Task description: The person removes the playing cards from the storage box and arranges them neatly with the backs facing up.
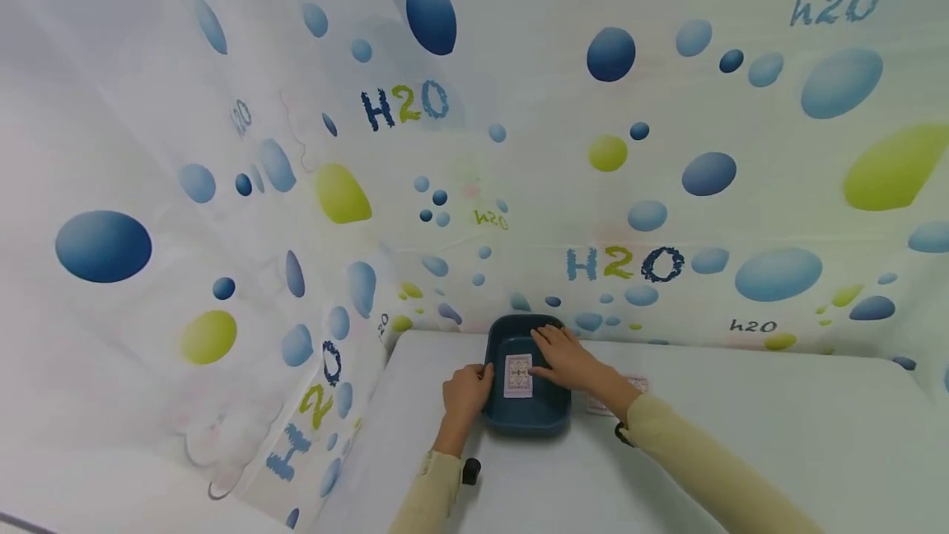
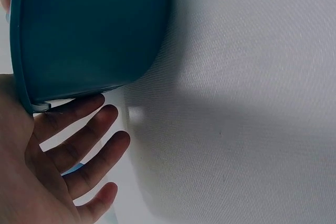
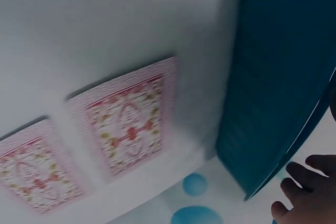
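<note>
A dark teal plastic tub (image 1: 528, 427) stands on the white table. Inside it lies a pale card with a red patterned back (image 1: 518, 377). My left hand (image 1: 467, 392) holds the tub's left rim, thumb over the edge; the left wrist view has the other fingers spread below the rim, along the outer wall (image 2: 89, 35). Over the tub's right side reaches my right hand (image 1: 567, 357), fingers extended toward the far end and thumb tip beside the card. Two more red-patterned cards (image 3: 128, 119) lie right of the tub, partly hidden by the right forearm in the head view.
The white table (image 1: 778, 427) stretches to the right of the tub. A white curtain (image 1: 534, 188) printed with blue and green drops hangs behind the table and along its left side. A black wrist device (image 1: 470, 471) shows beside the left sleeve.
</note>
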A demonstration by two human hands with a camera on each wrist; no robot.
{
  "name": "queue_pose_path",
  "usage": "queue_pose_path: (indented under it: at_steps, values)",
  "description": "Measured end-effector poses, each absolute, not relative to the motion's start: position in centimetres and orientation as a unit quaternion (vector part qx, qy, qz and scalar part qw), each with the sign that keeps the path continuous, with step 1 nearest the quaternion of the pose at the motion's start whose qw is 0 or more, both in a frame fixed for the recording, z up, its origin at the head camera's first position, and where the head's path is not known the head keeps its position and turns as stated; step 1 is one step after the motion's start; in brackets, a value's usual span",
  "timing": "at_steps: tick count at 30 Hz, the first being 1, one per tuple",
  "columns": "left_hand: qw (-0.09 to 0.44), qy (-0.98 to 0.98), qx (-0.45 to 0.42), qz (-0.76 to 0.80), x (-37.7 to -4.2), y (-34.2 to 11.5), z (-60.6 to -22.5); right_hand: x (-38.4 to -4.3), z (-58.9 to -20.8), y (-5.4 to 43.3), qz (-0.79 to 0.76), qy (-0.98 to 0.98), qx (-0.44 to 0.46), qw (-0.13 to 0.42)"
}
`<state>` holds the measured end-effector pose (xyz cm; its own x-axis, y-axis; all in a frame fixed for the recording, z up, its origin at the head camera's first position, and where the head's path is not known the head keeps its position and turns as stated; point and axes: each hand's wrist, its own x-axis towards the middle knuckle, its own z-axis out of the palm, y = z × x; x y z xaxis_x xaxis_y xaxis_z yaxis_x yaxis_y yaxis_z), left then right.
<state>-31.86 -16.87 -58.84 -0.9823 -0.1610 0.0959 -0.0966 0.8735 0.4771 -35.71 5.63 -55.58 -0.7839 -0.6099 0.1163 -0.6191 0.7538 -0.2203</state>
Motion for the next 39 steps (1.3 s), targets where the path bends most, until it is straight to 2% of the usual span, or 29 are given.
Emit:
queue_pose_path:
  at_steps: [5, 11, 15, 28, 36, 39]
  values:
    - [0.064, -0.965, 0.067, -0.245, -31.9, -16.8, -58.8, -36.2, -56.2, 3.4, 0.098, -0.943, 0.317, -0.024]
    - [0.067, -0.966, 0.059, -0.243, -31.5, -17.0, -59.1, -36.5, -57.2, 1.5, 0.123, -0.956, 0.249, -0.094]
    - [0.064, -0.966, 0.062, -0.243, -31.2, -17.0, -59.4, -36.5, -58.0, 1.0, 0.130, -0.960, 0.221, -0.116]
    - [0.072, -0.966, 0.060, -0.241, -31.7, -16.7, -59.0, -37.6, -57.9, 0.5, 0.141, -0.963, 0.188, -0.135]
    - [0.078, -0.966, 0.060, -0.239, -31.5, -16.7, -58.6, -37.0, -57.7, 0.1, 0.172, -0.964, 0.180, -0.089]
    - [0.071, -0.966, 0.063, -0.242, -31.5, -16.8, -58.6, -36.8, -57.7, 0.0, 0.189, -0.962, 0.176, -0.089]
